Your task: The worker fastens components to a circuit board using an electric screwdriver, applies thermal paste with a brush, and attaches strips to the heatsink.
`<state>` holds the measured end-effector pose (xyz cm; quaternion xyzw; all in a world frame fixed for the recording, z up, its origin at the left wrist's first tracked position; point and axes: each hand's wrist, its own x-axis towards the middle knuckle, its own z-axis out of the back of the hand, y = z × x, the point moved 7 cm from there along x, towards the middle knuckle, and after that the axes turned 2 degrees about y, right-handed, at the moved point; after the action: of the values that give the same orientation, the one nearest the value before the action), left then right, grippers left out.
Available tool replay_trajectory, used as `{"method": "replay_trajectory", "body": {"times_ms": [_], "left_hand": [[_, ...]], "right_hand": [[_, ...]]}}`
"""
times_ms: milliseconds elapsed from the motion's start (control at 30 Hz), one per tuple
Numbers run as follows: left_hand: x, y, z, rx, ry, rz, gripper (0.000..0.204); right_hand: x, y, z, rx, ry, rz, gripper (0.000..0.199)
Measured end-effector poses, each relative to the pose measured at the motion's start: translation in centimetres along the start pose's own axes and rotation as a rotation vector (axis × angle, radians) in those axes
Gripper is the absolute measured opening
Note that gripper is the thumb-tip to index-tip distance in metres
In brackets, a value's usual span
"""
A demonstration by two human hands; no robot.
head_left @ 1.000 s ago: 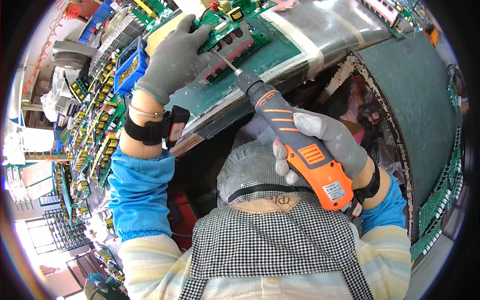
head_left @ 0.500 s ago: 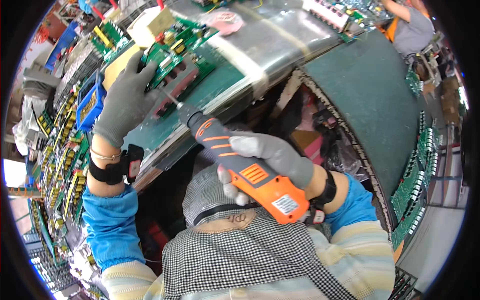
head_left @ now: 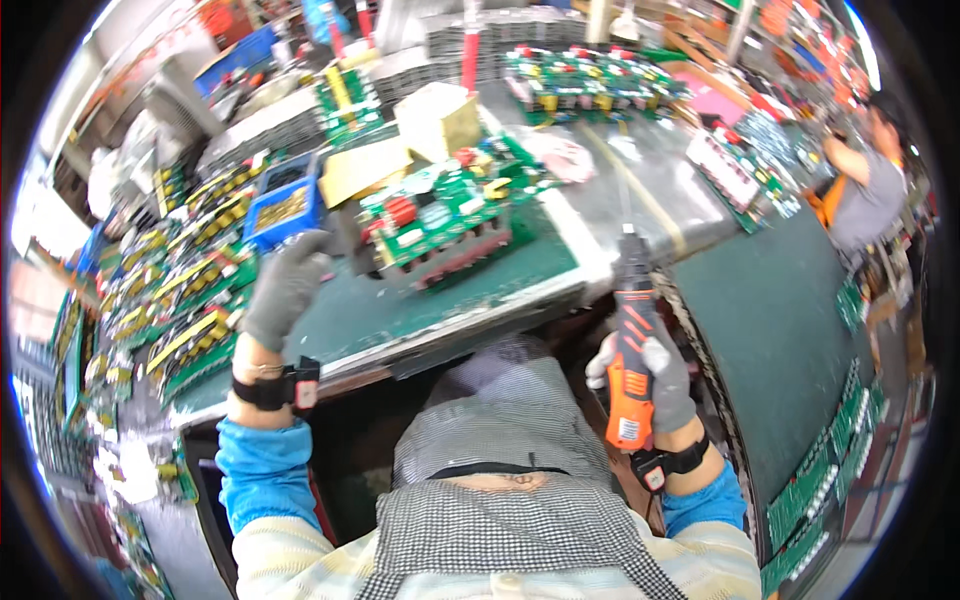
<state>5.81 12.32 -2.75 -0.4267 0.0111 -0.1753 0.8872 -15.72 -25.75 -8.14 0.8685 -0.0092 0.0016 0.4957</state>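
Observation:
My right hand (head_left: 672, 385), in a grey glove, is wrapped round an orange and grey cordless screwdriver (head_left: 634, 345). The tool stands nearly upright in view, its thin bit pointing away from me past the bench edge. My left hand (head_left: 285, 292), also gloved, hovers just in front of a blue bin (head_left: 257, 236) of small brass-coloured parts. Blur smears its fingers, so their grip is unclear. To the right of that hand, a green circuit board (head_left: 440, 222) with red and yellow components sits on the bench, untouched by either hand.
Many circuit boards (head_left: 190, 300) crowd the left side. A cardboard box (head_left: 438, 120) stands behind the board. More boards (head_left: 590, 85) line the back, and others lean at the right edge (head_left: 815, 500). A gap separates the bench from the green table (head_left: 770, 290). A co-worker (head_left: 868, 190) is at far right.
My left hand has left the circuit board and come to the blue bin. My right hand has drawn the screwdriver away from the board and swung it upright to the right. The view has shifted.

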Motion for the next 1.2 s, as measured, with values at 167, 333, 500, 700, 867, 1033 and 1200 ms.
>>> {"method": "replay_trajectory", "body": {"times_ms": [167,333,500,700,867,1033,1200], "left_hand": [[-0.5,-0.8,-4.1,0.022,0.167,0.057,0.028],[-1.8,-2.2,-3.3,0.108,0.201,0.119,0.024],[-6.2,-6.2,-9.1,-0.287,0.580,0.043,0.037],[-5.9,-11.7,-20.0,-0.667,0.656,-0.050,0.054],[-1.3,-15.1,-26.2,-0.410,0.388,-0.380,0.023],[-1.8,-17.3,-24.1,-0.598,0.780,-0.169,0.036],[2.1,-9.4,-11.9,-0.144,0.234,-0.062,0.030]], "right_hand": [[2.4,-1.6,-0.5,0.154,0.058,0.027,0.057],[3.5,-2.1,-2.0,0.117,0.057,0.045,0.052],[3.0,-2.2,-1.2,0.123,0.047,0.056,0.049],[2.0,-1.3,0.2,0.074,-0.060,0.114,0.045],[1.1,-0.9,0.9,0.041,-0.134,0.166,0.048],[1.3,-0.2,2.9,0.016,-0.200,0.224,0.049],[5.0,1.4,2.6,0.109,-0.165,0.331,0.049]]}}
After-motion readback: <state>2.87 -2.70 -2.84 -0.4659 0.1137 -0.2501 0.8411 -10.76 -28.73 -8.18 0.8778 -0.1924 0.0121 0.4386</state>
